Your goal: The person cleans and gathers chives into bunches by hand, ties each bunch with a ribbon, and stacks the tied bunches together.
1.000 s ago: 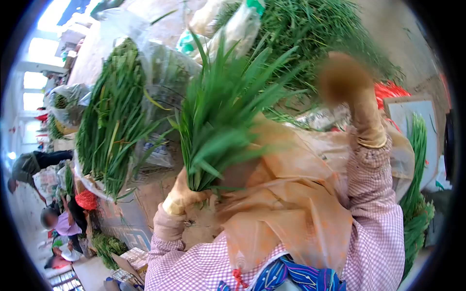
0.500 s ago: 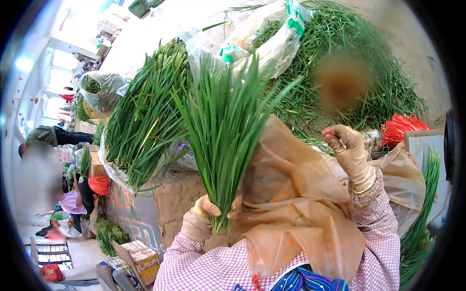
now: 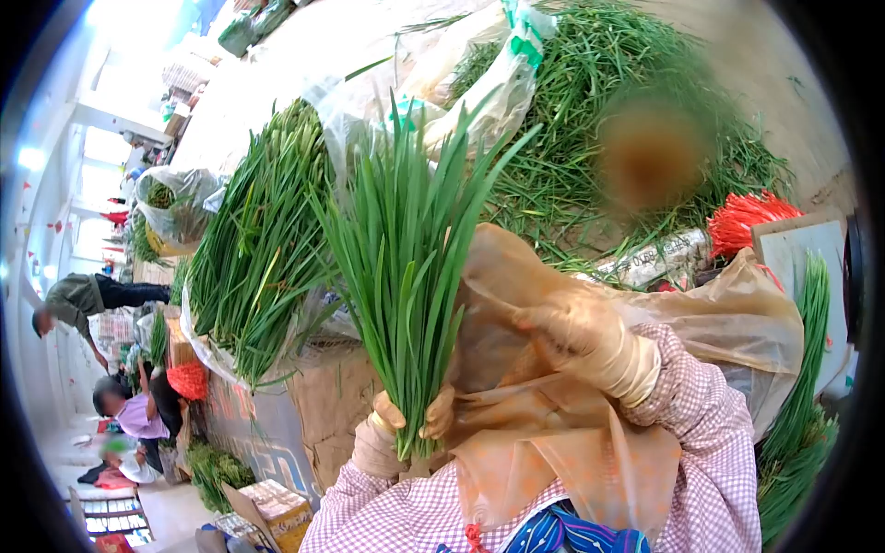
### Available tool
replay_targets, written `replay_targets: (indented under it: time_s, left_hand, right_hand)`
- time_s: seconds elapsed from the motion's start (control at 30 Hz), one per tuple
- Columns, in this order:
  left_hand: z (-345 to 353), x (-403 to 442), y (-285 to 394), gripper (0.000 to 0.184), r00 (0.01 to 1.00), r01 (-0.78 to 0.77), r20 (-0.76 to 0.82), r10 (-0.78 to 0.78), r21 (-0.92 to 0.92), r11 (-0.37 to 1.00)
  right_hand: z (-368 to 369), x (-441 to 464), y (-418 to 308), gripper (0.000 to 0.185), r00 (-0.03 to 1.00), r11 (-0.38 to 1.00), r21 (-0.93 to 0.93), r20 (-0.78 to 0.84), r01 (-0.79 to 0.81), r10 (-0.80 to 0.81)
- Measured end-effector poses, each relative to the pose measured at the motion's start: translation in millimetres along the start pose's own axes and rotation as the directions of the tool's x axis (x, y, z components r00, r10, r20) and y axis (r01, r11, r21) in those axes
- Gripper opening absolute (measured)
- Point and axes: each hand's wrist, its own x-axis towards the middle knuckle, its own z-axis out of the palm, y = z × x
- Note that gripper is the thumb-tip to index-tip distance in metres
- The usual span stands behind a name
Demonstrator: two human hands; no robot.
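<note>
My gloved left hand (image 3: 411, 426) is wrapped round the lower ends of a bunch of garlic chives (image 3: 404, 286), which stands upright with its green leaves fanning out at the top. My gloved right hand (image 3: 583, 334) is to the right of the bunch, apart from it and over my brownish plastic apron (image 3: 553, 433). Motion smears its fingers, so whether it holds anything does not show. Beyond the bunch, to the left, a large stack of long chives (image 3: 263, 240) lies on clear plastic.
Loose, tangled green leaves (image 3: 599, 83) heap up at the back right, beside a white and green plastic bag (image 3: 493, 101). Red ties (image 3: 749, 221) lie near a board (image 3: 802, 253) on the right. More chives (image 3: 800, 387) lie at the right edge. Other people (image 3: 138, 405) are at far left.
My right hand has moved left and down, from beside the red ties to over the apron. My left hand keeps its hold on the bunch. The whole view has shifted slightly.
</note>
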Motion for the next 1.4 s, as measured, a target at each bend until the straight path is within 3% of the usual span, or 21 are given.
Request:
replay_targets:
  time_s: [0.07,0.17,0.33,0.43,0.47,0.53,0.57,0.63,0.67,0.7,0.77,0.83,0.9,0.93,0.97,1.07,1.13,1.17,1.27,1.3,1.4]
  left_hand:
    - [-3.5,4.0,-0.4,0.112,0.997,0.021,0.076,-0.019,-0.030,0.999]
    - [-7.4,7.3,-5.5,0.109,0.991,0.064,0.125,-0.056,-0.068,0.996]
    - [41.8,32.8,4.9,0.097,0.978,0.115,-0.182,-0.099,0.081,0.990]
    - [61.5,75.9,9.0,0.091,0.938,0.285,-0.267,-0.222,0.228,0.931]
    - [68.1,89.6,8.1,0.089,0.921,0.340,-0.287,-0.262,0.272,0.900]
    - [82.9,112.4,2.9,0.086,0.886,0.443,-0.309,-0.346,0.340,0.829]
    - [88.8,122.5,0.0,0.085,0.863,0.491,-0.319,-0.391,0.354,0.796]
    - [104.9,142.0,-1.3,0.083,0.810,0.584,-0.332,-0.484,0.383,0.715]
    - [113.5,150.3,-5.6,0.083,0.780,0.625,-0.338,-0.526,0.389,0.677]
    - [120.8,158.3,-8.6,0.083,0.754,0.657,-0.337,-0.565,0.393,0.643]
    - [145.1,180.9,-21.5,0.083,0.703,0.711,-0.351,-0.619,0.369,0.598]
    - [184.4,221.2,-54.3,0.086,0.752,0.630,-0.452,-0.479,0.282,0.723]
    - [181.5,266.6,-68.7,0.085,0.864,0.501,-0.194,-0.464,0.402,0.766]
    - [151.4,295.5,-67.7,0.080,0.805,0.419,0.151,-0.573,0.539,0.730]
    - [131.6,320.7,-63.1,0.082,0.734,0.444,0.117,-0.669,0.662,0.603]
    - [134.1,350.0,-98.6,0.060,0.823,0.429,-0.103,-0.558,0.757,0.493]
    - [123.2,359.5,-114.1,0.052,0.835,0.458,-0.208,-0.510,0.777,0.432]
    - [112.7,359.8,-119.9,0.051,0.828,0.474,-0.231,-0.511,0.775,0.418]
    - [103.6,342.6,-117.4,0.054,0.815,0.425,-0.195,-0.545,0.841,0.334]
    - [97.4,331.9,-112.5,0.055,0.830,0.407,-0.232,-0.507,0.873,0.268]
    - [82.2,305.0,-100.9,0.047,0.845,0.443,-0.241,-0.477,0.816,0.371]
  right_hand:
    - [3.4,-0.1,-6.1,0.040,0.989,0.990,-0.073,0.089,0.122,-0.115]
    - [4.7,2.9,-22.4,0.027,0.946,0.926,-0.244,0.226,0.288,-0.234]
    - [37.1,-6.9,-45.4,0.032,0.824,0.746,-0.415,0.016,0.521,-0.567]
    - [48.7,5.0,-41.8,0.032,0.785,0.438,-0.706,0.277,0.557,-0.554]
    - [40.9,10.5,-35.2,0.032,0.816,0.424,-0.744,0.277,0.516,-0.508]
    - [30.6,15.3,-29.8,0.035,0.868,0.683,-0.564,0.136,0.464,-0.477]
    - [23.2,11.0,-25.3,0.035,0.876,0.678,-0.582,0.136,0.449,-0.463]
    - [-10.4,8.0,-20.3,0.041,0.961,0.890,-0.366,0.163,0.271,-0.225]
    - [-35.2,-11.1,-29.8,0.043,0.952,0.848,-0.491,0.302,0.197,-0.047]
    - [-57.5,-27.6,-37.3,0.043,0.953,0.850,-0.492,0.302,0.189,-0.037]
    - [-98.4,-59.7,-49.7,0.048,0.999,0.764,-0.644,-0.019,-0.042,0.038]
    - [-155.0,-85.8,-73.5,0.051,0.946,0.610,-0.752,-0.054,-0.248,0.319]
    - [-214.1,-113.6,-99.8,0.057,0.827,0.456,-0.749,-0.214,-0.480,0.519]
    - [-238.3,-135.2,-101.7,0.061,0.831,0.561,-0.620,-0.337,-0.549,0.442]
    - [-258.5,-156.5,-105.3,0.064,0.799,0.568,-0.561,-0.439,-0.602,0.411]
    - [-300.8,-208.7,-115.3,0.068,0.613,0.439,-0.439,-0.657,-0.784,0.439]
    - [-308.8,-227.2,-101.6,0.068,0.525,0.379,-0.370,-0.681,-0.849,0.511]
    - [-305.5,-238.7,-82.0,0.069,0.427,0.125,-0.431,-0.732,-0.894,0.532]
    - [-285.6,-256.3,5.0,0.086,0.306,-0.205,-0.482,-0.776,-0.852,0.551]
    - [-278.1,-268.5,35.8,0.085,0.302,-0.260,-0.519,-0.761,-0.815,0.574]
    - [-262.8,-286.7,64.9,0.082,0.342,-0.215,-0.601,-0.672,-0.770,0.656]
